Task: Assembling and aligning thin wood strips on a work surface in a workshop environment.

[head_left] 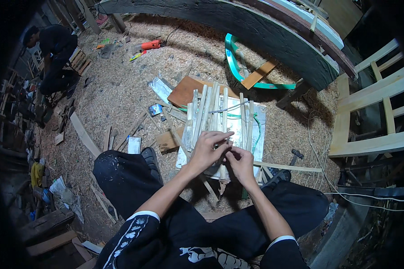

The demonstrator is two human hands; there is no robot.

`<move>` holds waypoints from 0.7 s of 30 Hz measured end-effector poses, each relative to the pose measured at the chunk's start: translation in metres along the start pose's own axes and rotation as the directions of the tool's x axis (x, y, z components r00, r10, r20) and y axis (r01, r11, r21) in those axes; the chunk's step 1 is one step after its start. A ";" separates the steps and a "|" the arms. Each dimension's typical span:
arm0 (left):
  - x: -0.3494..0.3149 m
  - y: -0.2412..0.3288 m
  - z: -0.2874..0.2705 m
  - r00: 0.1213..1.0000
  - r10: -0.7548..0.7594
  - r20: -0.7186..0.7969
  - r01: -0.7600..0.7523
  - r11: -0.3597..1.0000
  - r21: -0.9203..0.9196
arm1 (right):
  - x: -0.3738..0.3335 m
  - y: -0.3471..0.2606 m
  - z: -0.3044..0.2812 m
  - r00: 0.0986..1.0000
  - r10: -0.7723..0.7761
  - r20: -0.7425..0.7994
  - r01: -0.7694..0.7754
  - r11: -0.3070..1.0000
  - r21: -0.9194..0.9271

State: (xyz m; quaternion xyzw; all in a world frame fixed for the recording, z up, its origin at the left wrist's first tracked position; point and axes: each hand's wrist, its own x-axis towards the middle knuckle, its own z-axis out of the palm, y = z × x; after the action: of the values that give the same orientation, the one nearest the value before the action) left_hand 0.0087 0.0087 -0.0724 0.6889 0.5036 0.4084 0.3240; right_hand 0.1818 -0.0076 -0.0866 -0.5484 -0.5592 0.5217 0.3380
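Both my hands meet over a row of narrow wooden strips (205, 110) lying side by side on a whitish board (259, 121). My left hand (207, 150) is closed in a pinch, its index finger reaching to the right. Close beside it, my right hand (240, 163) has thumb and fingers pressed together. Whatever small thing lies between the fingertips is too small to make out. A pale cord (231, 108) crosses the strips beyond my hands. Green string (256, 130) lies loosely on the board to the right.
A hammer (296, 155) lies at the right. Farther off are a blue can (155, 110), an orange power tool (151, 45) and a turquoise curved frame (231, 58). A heavy dark beam (256, 31) spans the back. Wooden frames (368, 145) stand right. Another person (58, 49) crouches far left.
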 end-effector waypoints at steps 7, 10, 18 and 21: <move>0.002 -0.003 0.008 0.996 0.056 0.063 -0.054 0.998 -0.019 | 0.000 0.010 -0.004 0.997 -0.081 0.002 0.081 0.994 -0.073; 0.002 0.005 0.006 0.987 -0.064 0.151 0.087 0.985 -0.150 | 0.000 0.016 -0.006 0.999 -0.035 -0.006 0.035 0.999 0.031; -0.007 -0.008 0.001 0.951 -0.162 0.264 0.203 0.969 -0.138 | 0.001 0.012 -0.013 0.989 -0.116 -0.094 0.120 0.992 0.043; -0.011 -0.019 0.000 0.953 -0.088 0.291 0.152 0.968 -0.202 | 0.001 0.009 -0.015 0.995 -0.069 -0.077 0.076 0.994 0.083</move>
State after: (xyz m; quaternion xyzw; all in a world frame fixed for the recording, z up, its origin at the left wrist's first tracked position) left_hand -0.0018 0.0037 -0.0914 0.6671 0.4452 0.3399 0.4911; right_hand 0.1987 -0.0050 -0.0921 -0.5316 -0.5431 0.5120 0.4004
